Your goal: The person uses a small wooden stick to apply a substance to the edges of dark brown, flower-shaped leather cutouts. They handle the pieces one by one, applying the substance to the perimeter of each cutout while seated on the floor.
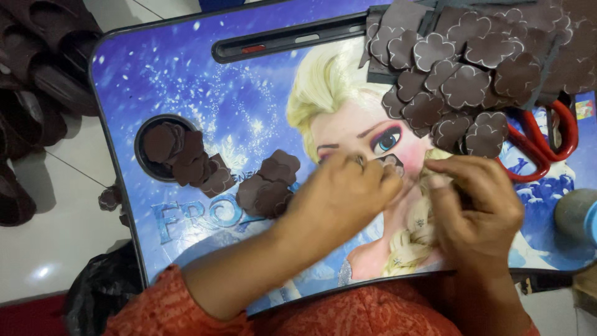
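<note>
Two bare hands meet just right of the frame's centre, over a blue picture-printed lap tray (186,68). Left hand (345,193): fingers bunched, pinching a small brown cut-out piece (392,163) at its left edge. Right hand (479,208): fingers curled inward, fingertips just beside the same piece; whether they grip it or only touch it cannot be told, the motion blur hiding the contact. The piece sits between both hands, held just above the tray's printed face.

Further items:
- One large heap of brown flower-shaped cut-outs (463,81), upper right of the frame, overlapping each other and lying on darker sheet scraps.
- One pair of red-handled scissors (541,146), right side of the frame, partly under that heap.
- One small stack of brown cut-outs (270,183), centre-left, just beside the left hand.
- One round cup recess (144,134) in the tray, left of centre, filled with brown cut-outs (186,158) spilling over its right rim.
- One long dark slot (280,40) along the tray's top edge.
- One grey-blue round container (578,214), far right edge, only partly visible.
- One orange patterned sleeve (149,305), bottom of the frame.
- Several dark sandals (37,68) on the white floor, upper left.
</note>
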